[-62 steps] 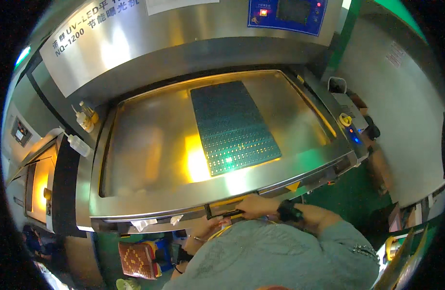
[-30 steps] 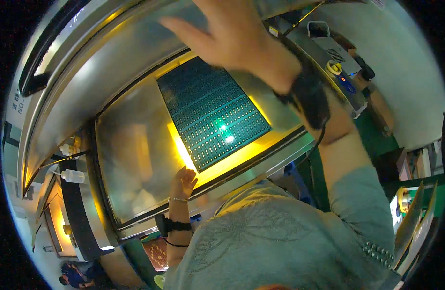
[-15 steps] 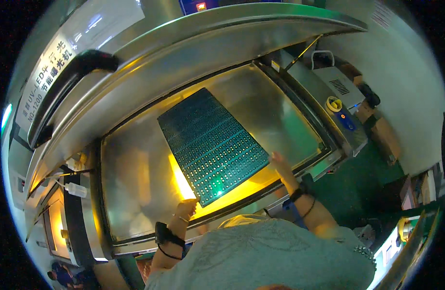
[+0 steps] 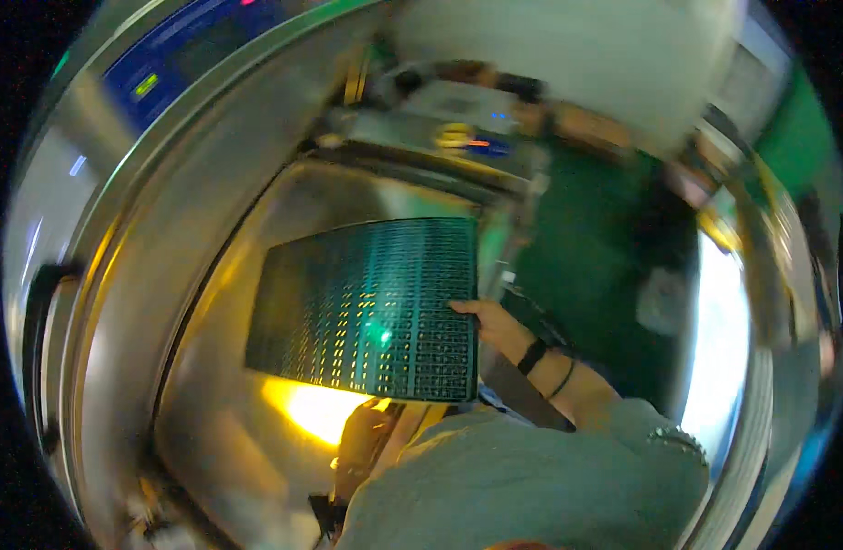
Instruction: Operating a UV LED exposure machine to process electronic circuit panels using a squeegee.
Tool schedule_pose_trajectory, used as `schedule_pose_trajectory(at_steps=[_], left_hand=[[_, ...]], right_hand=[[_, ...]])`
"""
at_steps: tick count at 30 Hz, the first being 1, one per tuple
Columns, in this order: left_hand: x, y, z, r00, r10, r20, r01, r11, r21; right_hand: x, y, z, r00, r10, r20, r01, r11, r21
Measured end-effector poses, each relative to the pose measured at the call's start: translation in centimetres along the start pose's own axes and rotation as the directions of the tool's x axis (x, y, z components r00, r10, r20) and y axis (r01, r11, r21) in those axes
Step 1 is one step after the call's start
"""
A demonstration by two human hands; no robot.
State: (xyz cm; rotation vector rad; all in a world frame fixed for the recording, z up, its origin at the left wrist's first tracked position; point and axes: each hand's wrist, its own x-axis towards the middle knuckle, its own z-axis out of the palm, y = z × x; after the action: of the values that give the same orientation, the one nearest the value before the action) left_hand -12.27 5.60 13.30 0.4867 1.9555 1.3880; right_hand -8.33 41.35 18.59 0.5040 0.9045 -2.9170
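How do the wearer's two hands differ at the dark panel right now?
The right hand grips the right edge of the dark panel, thumb on its upper face; the left hand is at the lower edge, its grip too blurred to tell. The right hand is well lit; the left hand looks shadowed. Both are bare.

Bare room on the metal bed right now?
Two patches of metal bed look bare: between the board and the metal lid, and above the board in view, up to the bed's rim. Crowded: the board's right edge, held by the right hand, and its lower edge, near the blurred left hand.
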Motion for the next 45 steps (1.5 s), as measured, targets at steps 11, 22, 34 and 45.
schedule_pose_trajectory(at_steps=[11, 22, 34, 45], left_hand=[[7.4, 3.3, 8.2, 0.847, 0.484, 0.218, -0.451, 0.439, 0.777], [5.6, 7.7, 12.9, 0.994, 0.077, 0.083, -0.098, 0.227, 0.969], [9.2, -2.0, 11.4, 0.745, 0.618, 0.251, -0.454, 0.194, 0.870], [10.4, 2.6, 13.6, 0.880, 0.411, 0.239, -0.339, 0.189, 0.922]], right_hand=[[-39.4, 9.2, -8.3, 0.362, -0.602, -0.711, 0.810, 0.580, -0.079], [-54.8, 24.0, -12.1, -0.390, -0.410, -0.825, 0.903, 0.005, -0.429], [-60.3, 8.9, -29.9, -0.514, -0.337, -0.789, 0.857, -0.238, -0.456], [-60.9, -3.5, -18.6, -0.416, -0.628, -0.657, 0.792, 0.105, -0.602]])
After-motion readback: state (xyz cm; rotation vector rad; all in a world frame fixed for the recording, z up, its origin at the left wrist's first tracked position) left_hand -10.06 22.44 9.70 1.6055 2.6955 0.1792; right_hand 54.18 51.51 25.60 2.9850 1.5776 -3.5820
